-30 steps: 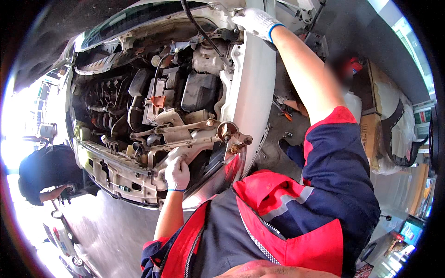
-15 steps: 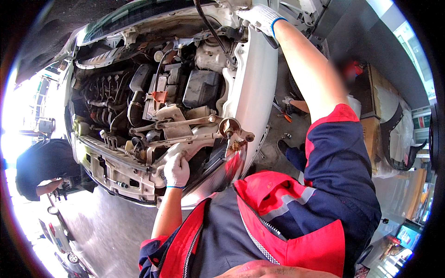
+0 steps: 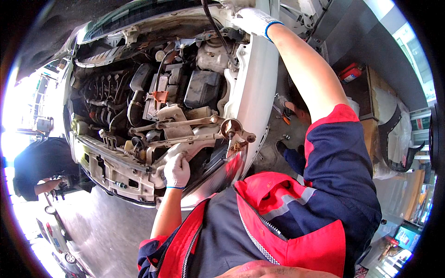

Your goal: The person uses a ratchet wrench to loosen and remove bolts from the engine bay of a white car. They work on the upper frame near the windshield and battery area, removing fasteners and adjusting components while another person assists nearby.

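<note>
My left hand, in a white knit glove, rests with curled fingers on the edge of the white front body panel of a car. My right hand, gloved the same with a blue cuff, is stretched out to the far corner of the fender by the windshield base. Its fingers are bent there, and what they hold is hidden. Between my hands, a metal wiper linkage lies across the front of the engine bay, its round end piece over the headlight corner.
The open engine bay holds a black-lidded box and a battery. A dark prop rod stands near my right hand. One co-worker bends at the left; another's hand is by tools beyond the fender.
My right hand has shifted slightly left and down at the fender corner. My left hand stays put. The co-worker's hand beyond the fender has moved a little.
</note>
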Available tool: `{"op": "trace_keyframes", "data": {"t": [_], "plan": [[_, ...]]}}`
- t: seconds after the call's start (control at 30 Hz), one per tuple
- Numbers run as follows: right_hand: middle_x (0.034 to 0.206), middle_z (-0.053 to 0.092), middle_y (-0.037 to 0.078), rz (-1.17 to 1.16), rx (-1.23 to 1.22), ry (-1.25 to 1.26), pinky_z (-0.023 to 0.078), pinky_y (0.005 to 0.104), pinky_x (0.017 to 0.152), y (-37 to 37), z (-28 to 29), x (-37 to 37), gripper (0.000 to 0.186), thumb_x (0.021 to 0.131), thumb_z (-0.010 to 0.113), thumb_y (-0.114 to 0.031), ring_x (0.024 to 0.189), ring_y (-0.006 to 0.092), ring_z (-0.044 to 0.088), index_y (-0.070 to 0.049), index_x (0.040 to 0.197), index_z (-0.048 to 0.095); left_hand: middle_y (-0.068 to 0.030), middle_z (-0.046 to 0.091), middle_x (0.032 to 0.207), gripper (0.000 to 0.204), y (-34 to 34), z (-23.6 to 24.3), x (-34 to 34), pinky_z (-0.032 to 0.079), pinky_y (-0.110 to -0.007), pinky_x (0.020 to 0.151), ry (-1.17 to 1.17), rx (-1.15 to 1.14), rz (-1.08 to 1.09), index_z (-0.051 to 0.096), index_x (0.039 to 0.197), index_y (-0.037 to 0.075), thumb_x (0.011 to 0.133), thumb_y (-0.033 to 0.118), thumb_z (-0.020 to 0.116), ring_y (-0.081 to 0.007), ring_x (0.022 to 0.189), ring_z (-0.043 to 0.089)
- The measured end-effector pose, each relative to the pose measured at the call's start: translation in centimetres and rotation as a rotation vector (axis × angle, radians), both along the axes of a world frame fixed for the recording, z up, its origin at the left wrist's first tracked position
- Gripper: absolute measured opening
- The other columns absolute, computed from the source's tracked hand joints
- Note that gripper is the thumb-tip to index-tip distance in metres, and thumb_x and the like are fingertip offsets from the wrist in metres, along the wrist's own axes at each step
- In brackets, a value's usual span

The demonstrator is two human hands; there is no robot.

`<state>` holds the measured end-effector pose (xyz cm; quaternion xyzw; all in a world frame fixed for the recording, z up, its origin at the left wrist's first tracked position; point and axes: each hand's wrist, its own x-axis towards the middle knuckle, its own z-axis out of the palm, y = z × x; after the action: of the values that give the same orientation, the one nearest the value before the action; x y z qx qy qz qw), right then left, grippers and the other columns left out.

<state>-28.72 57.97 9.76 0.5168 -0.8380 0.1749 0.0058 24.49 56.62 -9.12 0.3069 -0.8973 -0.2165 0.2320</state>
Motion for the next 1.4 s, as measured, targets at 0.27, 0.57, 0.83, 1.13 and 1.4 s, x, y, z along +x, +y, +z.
{"op": "trace_keyframes", "data": {"t": [0.27,0.57,0.83,1.13,1.4], "plan": [[0.090,0.072,0.019,-0.050,-0.086,-0.259,0.057,0.0436,0.071,-1.0,-3.2,-4.3,0.038,0.094,0.060,-0.036,0.078,0.0302,0.070,0.000,0.095,0.069,-0.0170,0.070,0.088,0.012,-0.3,-0.4,-0.1,0.054,-0.044,0.074,0.034,-0.009,-0.032,0.069,0.095,0.004,0.086,0.007,0.062,-0.0375,0.082,0.068],[0.106,0.073,0.018,-0.266,0.163,0.258,0.058,0.0454,0.083,-2.6,0.8,5.0,0.020,0.076,0.067,-0.010,0.098,0.0373,0.071,-0.006,0.093,0.076,-0.0175,0.072,0.091,0.016,-0.3,-0.9,0.7,0.056,-0.042,0.077,0.066,-0.011,0.000,0.071,0.099,0.003,0.085,0.006,0.064,-0.0373,0.085,0.069],[0.072,0.063,0.008,0.008,0.097,-0.210,0.049,0.0355,0.058,-1.8,-2.5,-5.0,0.029,0.096,0.051,-0.023,0.062,0.0176,0.059,-0.003,0.079,0.063,-0.0163,0.072,0.091,0.015,-0.1,-0.2,0.1,0.055,-0.043,0.078,0.049,0.028,-0.007,0.071,0.097,0.004,0.085,0.004,0.063,-0.0367,0.085,0.069],[0.072,0.054,0.002,0.043,-0.081,-0.540,0.042,0.0286,0.056,-1.7,-3.3,-4.3,0.020,0.093,0.063,-0.020,0.061,0.0120,0.049,-0.004,0.081,0.061,-0.0147,0.073,0.091,0.013,0.1,0.1,0.2,0.055,-0.042,0.077,-0.003,0.004,0.002,0.071,0.096,0.005,0.085,0.007,0.064,-0.0352,0.084,0.069],[0.071,0.055,0.005,-0.048,-0.310,-1.255,0.049,0.0328,0.063,0.0,-0.9,-2.0,0.015,0.088,0.059,-0.014,0.064,0.0158,0.056,-0.005,0.076,0.057,-0.0139,0.072,0.090,0.014,0.5,0.3,-0.3,0.055,-0.042,0.076,0.006,-0.018,0.027,0.071,0.095,0.005,0.084,0.006,0.062,-0.0343,0.083,0.070]]}}
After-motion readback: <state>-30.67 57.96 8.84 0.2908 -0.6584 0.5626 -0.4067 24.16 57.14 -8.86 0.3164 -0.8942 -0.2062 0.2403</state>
